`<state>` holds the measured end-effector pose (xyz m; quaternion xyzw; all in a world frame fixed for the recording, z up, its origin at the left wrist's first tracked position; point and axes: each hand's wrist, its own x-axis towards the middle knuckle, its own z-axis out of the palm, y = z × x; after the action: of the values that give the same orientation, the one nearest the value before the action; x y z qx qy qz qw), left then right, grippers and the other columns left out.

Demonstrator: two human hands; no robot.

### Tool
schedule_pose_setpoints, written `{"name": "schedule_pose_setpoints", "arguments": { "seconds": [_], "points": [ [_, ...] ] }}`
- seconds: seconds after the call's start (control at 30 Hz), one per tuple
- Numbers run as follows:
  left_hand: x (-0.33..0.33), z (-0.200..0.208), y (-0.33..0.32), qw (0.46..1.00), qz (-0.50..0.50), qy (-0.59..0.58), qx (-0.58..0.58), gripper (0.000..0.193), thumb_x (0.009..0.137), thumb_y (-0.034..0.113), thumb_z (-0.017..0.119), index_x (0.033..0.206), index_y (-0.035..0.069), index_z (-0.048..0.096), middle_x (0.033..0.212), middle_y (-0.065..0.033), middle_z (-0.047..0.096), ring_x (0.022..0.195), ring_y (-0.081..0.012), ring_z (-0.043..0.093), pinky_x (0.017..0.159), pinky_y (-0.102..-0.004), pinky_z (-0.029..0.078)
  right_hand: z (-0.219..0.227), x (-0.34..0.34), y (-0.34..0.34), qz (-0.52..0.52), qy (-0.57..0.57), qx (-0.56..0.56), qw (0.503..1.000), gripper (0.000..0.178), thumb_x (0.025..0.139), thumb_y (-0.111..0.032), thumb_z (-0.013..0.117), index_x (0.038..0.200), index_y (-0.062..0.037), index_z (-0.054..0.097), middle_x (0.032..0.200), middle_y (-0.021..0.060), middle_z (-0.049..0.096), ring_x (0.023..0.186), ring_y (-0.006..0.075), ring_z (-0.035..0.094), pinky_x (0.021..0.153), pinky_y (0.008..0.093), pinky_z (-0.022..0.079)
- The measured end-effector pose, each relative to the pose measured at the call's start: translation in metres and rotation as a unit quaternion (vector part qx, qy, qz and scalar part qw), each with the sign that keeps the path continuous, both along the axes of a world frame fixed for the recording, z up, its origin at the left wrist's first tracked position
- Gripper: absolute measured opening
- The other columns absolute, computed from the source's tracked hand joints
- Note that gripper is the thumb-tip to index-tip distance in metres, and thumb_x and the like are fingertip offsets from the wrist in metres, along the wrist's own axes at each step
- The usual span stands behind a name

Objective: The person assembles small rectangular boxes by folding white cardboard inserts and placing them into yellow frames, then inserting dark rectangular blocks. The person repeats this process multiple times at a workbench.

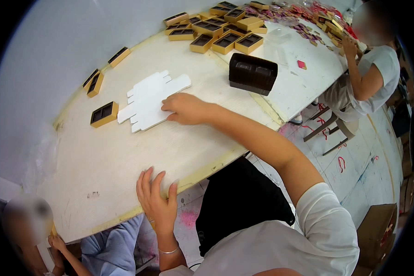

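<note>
Four gold boxes [104,114] sit left of the flat white card [147,100], whose sheets I can't count. Nearer me than the card, my left grip [158,198] is spread over the desk [101,165] edge, holding nothing. My right grip [186,108], half curled, touches the card's right side; whether it's pinching, I can't tell. Right of the card stands one black tray stack [253,74].

Flat carton blanks [152,99] lie on the worktable [101,161]. Right hand [188,109]: on the blanks' right edge. Left hand [158,195]: in front of the blanks. Partitioned box [104,114]: just left of them. Plastic trays [253,73]: right of them. Heap of boxes [207,28]: behind them, to the right.
</note>
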<state>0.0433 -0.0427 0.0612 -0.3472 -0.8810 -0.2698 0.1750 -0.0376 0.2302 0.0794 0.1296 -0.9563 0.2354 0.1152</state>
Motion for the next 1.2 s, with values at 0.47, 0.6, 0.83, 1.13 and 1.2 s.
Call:
{"name": "schedule_pose_setpoints", "arguments": {
  "seconds": [0.47,0.6,0.83,1.13,1.2],
  "points": [
    [-0.001,-0.002,-0.001,0.998,-0.004,-0.013,0.063,0.025,0.075,0.018,0.071,0.098,0.008,0.067,0.116,-0.0085,0.060,0.114,-0.0314,0.052,0.095,-0.0415,0.041,0.001,0.000,0.005,-0.040,0.085,-0.023,0.995,0.018,0.090,-0.011,0.055,0.096,0.0014,0.065,0.093,0.0193,0.066,0.080,0.0357,0.062,0.074,0.0387,0.051],
    [-0.001,-0.009,0.001,0.998,0.011,0.032,0.050,0.025,0.075,0.019,0.072,0.097,0.009,0.068,0.115,-0.0072,0.061,0.113,-0.0307,0.053,0.094,-0.0410,0.041,-0.009,-0.005,-0.005,-0.001,0.162,0.136,0.977,0.013,0.083,-0.009,0.058,0.089,0.0014,0.063,0.084,0.0153,0.065,0.079,0.0344,0.062,0.070,0.0409,0.051],
    [0.000,-0.008,0.001,0.998,0.011,0.025,0.065,0.023,0.076,0.019,0.072,0.097,0.009,0.068,0.115,-0.0075,0.062,0.112,-0.0310,0.053,0.094,-0.0412,0.042,-0.012,-0.001,-0.003,-0.014,0.117,-0.030,0.993,0.015,0.082,-0.013,0.065,0.089,-0.0004,0.066,0.086,0.0129,0.067,0.080,0.0294,0.062,0.071,0.0357,0.050],
    [-0.002,0.003,-0.004,0.989,-0.028,-0.042,0.141,0.038,0.079,0.025,0.071,0.112,0.007,0.061,0.125,-0.0139,0.054,0.120,-0.0321,0.048,0.101,-0.0430,0.036,0.021,0.003,0.019,-0.059,0.277,-0.076,0.956,0.015,0.081,-0.011,0.066,0.092,0.0002,0.066,0.089,0.0149,0.067,0.086,0.0267,0.063,0.080,0.0352,0.049],
    [0.001,0.014,0.000,0.978,-0.021,0.015,0.207,0.045,0.079,0.025,0.071,0.118,0.006,0.057,0.129,-0.0168,0.050,0.124,-0.0321,0.044,0.104,-0.0449,0.033,0.040,0.021,0.017,-0.020,0.454,0.054,0.889,0.016,0.078,-0.010,0.065,0.089,0.0005,0.065,0.088,0.0143,0.066,0.085,0.0272,0.062,0.081,0.0367,0.049]
  ]
}}
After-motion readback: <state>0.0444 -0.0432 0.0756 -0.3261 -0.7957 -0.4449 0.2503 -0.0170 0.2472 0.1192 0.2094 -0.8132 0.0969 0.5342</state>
